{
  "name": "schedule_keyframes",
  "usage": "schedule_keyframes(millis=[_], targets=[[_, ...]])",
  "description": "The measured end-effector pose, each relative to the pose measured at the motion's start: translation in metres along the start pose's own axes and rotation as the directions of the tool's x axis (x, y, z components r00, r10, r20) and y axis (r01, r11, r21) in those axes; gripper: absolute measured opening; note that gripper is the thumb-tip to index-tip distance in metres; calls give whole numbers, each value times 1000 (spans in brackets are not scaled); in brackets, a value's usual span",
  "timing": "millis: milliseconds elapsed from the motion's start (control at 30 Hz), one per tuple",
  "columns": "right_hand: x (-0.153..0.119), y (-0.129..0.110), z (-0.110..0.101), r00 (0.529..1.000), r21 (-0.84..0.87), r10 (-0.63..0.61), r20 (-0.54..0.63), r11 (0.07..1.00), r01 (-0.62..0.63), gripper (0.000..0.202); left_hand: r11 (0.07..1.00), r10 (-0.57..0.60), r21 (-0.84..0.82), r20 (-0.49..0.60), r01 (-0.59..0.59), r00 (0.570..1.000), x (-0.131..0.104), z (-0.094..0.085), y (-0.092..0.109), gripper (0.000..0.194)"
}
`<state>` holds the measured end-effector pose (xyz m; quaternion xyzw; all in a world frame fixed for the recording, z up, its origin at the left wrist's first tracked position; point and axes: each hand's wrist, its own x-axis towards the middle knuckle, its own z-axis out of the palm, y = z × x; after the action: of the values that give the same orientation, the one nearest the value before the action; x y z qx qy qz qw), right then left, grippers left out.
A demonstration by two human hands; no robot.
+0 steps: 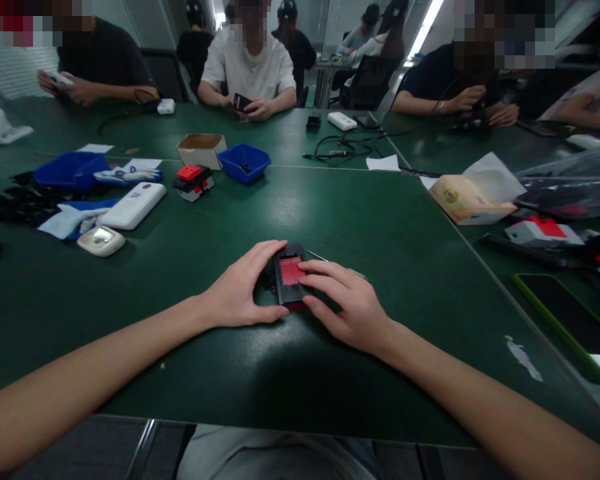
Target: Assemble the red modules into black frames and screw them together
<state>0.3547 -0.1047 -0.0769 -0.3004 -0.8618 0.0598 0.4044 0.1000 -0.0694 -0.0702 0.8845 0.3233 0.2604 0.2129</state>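
A black and red device (293, 273) rests on the green table in front of me, its red inner panel facing up. My left hand (245, 283) grips its left side, thumb at the near corner and fingers at the far end. My right hand (347, 300) is at the right side, with fingertips touching the red panel and the near right edge. Behind the right fingers lies a thin metal tool (317, 255), partly hidden. Small dark pieces (269, 283) show between my left palm and the device.
Blue bins (245, 163), a cardboard box (201, 151), a red-and-black device (193, 181) and a white power bank (134, 205) stand beyond my hands. A tissue pack (473, 199) and a green-edged phone (565, 323) lie right. People sit across the table (330, 373).
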Motion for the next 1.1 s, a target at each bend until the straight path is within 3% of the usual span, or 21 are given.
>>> schedule_keyframes(millis=[267, 500, 667, 933, 1100], targets=[[1, 0, -1, 1000, 28, -8, -14, 1000, 9, 21, 993, -39, 109, -106, 51, 994, 0, 2, 12, 86], [1, 0, -1, 1000, 46, 2, -28, 999, -1, 19, 985, -66, 156, -41, 72, 997, -1, 1, 16, 86], [0, 2, 1, 981, 59, 169, 97, 983, -175, 39, 985, -109, 136, 35, 103, 993, 3, 1, 17, 87], [0, 6, 8, 869, 214, 414, 272, 854, -474, 62, 998, -60, 25, 59, 59, 996, 1, 0, 10, 83], [-2, 9, 8, 834, 334, 450, 319, 771, -543, 80, 1000, 9, -21, 54, -8, 998, -1, -1, 12, 86]])
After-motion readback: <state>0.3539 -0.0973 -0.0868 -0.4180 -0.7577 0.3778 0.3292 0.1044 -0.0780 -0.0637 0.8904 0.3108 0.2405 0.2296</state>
